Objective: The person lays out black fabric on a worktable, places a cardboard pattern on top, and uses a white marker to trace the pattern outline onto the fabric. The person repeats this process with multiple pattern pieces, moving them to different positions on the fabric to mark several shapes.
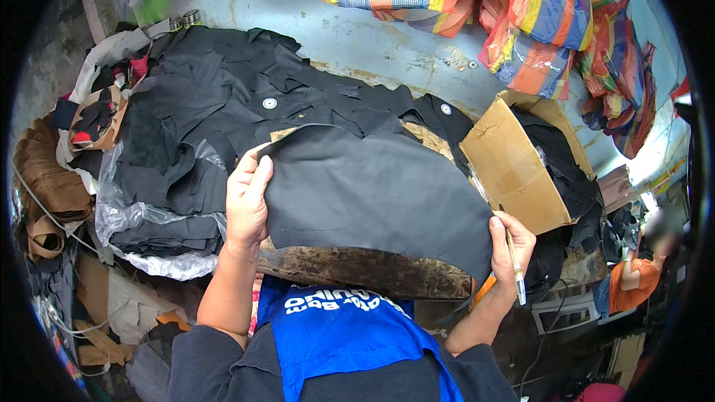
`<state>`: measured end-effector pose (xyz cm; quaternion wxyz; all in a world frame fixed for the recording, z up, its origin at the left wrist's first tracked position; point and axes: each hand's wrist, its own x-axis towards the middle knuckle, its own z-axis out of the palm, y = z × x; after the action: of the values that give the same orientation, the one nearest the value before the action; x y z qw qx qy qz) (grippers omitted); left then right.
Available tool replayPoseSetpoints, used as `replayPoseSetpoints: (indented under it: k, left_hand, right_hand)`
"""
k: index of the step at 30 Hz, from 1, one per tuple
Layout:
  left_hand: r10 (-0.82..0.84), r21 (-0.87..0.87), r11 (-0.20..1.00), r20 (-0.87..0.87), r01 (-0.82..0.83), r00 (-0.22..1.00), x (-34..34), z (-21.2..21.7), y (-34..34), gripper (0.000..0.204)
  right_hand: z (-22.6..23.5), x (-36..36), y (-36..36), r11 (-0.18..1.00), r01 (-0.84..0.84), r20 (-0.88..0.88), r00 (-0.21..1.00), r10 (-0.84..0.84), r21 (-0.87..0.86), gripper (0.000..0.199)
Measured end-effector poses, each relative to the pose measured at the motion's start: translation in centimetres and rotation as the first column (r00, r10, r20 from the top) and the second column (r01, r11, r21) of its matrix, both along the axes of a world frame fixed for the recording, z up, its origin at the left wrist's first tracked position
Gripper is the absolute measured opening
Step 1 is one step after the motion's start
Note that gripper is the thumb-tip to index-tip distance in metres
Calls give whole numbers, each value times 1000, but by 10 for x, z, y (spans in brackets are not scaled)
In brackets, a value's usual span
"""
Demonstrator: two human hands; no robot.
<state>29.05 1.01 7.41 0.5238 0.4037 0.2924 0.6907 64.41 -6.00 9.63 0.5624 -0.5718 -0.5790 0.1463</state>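
Note:
A wide, smooth black leather piece is stretched between my two hands above the wooden work surface. My left hand pinches its left edge, thumb on top. At the lower right corner, my right hand grips the leather between thumb and fingers. The same right hand also holds a slim pen, its lower end pointing down past the fingers. Behind the held piece lies a large heap of black leather, with a small white disc on it.
To the right, an open cardboard box holds more black material. Clear plastic wrap surrounds a stack at left, beside brown rolled material. Striped woven bags lie at the back. Another person in an orange shirt is far right.

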Motion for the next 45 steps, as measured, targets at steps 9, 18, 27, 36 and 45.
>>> replayPoseSetpoints:
  k: [9, 18, 27, 36, 45]
  left_hand:
    - [-125, -15, 992, 123, 128, 985, 13, 6, 3, 26]
    - [-117, -368, 923, -541, -110, 833, -9, -114, 8, 23]
    - [135, -41, 960, -801, -278, 583, -19, -194, -8, 22]
    - [131, -32, 956, -841, -291, 525, -16, -181, -13, 21]
    - [153, -14, 954, -835, -298, 528, -17, -184, -13, 21]
  right_hand:
    - [21, 7, -9, 995, 83, 90, 992, -88, 63, 14]
    - [-55, 8, 14, 888, 378, 398, 880, -258, -260, 28]
    - [-163, -113, 19, 757, -537, -361, 835, 415, -373, 17]
    - [-179, -124, 26, 800, -482, 104, 830, 547, -358, 13]
    - [-175, -139, 35, 719, -571, 83, 758, 647, -396, 13]
